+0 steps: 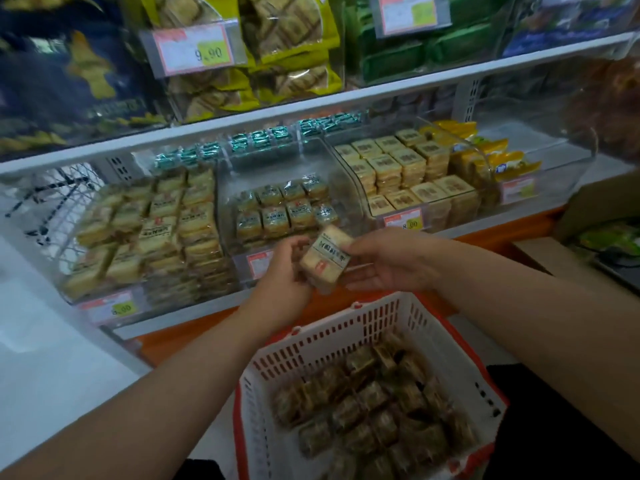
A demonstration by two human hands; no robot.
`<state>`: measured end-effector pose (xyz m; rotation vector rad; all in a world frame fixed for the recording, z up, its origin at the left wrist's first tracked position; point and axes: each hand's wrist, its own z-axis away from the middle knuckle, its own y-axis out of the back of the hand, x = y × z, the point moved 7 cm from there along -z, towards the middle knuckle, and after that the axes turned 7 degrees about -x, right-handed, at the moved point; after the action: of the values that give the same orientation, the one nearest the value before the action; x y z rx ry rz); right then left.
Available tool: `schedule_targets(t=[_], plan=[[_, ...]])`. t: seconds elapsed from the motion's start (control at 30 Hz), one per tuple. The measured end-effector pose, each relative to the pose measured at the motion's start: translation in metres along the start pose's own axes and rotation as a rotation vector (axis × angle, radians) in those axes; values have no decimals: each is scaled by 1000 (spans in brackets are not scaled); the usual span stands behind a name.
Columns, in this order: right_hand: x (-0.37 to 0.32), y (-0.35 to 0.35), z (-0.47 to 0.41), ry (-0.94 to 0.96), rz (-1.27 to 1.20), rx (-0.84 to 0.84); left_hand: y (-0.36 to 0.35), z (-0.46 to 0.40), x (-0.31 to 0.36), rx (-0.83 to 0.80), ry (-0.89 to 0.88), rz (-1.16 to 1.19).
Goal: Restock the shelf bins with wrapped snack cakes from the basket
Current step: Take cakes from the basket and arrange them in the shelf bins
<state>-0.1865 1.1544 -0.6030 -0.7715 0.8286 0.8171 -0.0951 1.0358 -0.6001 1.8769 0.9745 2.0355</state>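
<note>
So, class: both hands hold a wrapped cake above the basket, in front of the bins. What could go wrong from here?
1. The cake is held by both the left hand and the right hand at its edges; it might slip and fall into the basket.
2. The three front bins hold similar pale cakes; the middle bin looks likeliest, but misplacing it seems easy.

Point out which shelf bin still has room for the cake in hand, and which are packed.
The middle bin has the most room: its cakes lie low, with open space above them and behind its clear front. The left bin is heaped nearly to its rim, and the right bin is stacked tightly. Both hands hold the wrapped cake above the basket.
</note>
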Motion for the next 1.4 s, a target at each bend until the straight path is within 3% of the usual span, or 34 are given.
schedule_targets(t=[0.07, 0.13, 0.2, 0.27, 0.37, 0.43, 0.5, 0.6, 0.77, 1.03, 1.2, 1.4], plan=[[-14, -1, -6, 58, -36, 3, 9, -9, -8, 13, 174, 184], [-28, 2, -9, 104, 15, 18, 17, -12, -7, 49, 231, 317], [-38, 8, -13, 128, 70, 41, 21, -14, -7, 61, 285, 598], [-44, 11, -19, 146, 32, 68, 19, -15, -3, 14, 272, 839], [-46, 7, -29, 135, 64, 53, 18, -27, -11, 48, 264, 909], [-48, 1, -33, 127, 351, 74, 21, -37, -19, 168, 287, 978], [-63, 3, -30, 212, 809, 217, 28, -48, -27, 253, 303, 1031], [-83, 2, -27, 405, 1187, 301, 41, -64, -31, 221, 326, 983], [-80, 12, -32, 431, 1295, 281, 36, -78, -27, 103, 299, 812], [-86, 21, -31, 526, 1270, 403, 28, -89, -4, -89, 213, 231], [-91, 29, -30, 541, 1228, 437, 35, -128, 2, -140, 141, -296], [-101, 65, -24, 588, 974, 554, 44, -193, -8, -130, 153, -159]])
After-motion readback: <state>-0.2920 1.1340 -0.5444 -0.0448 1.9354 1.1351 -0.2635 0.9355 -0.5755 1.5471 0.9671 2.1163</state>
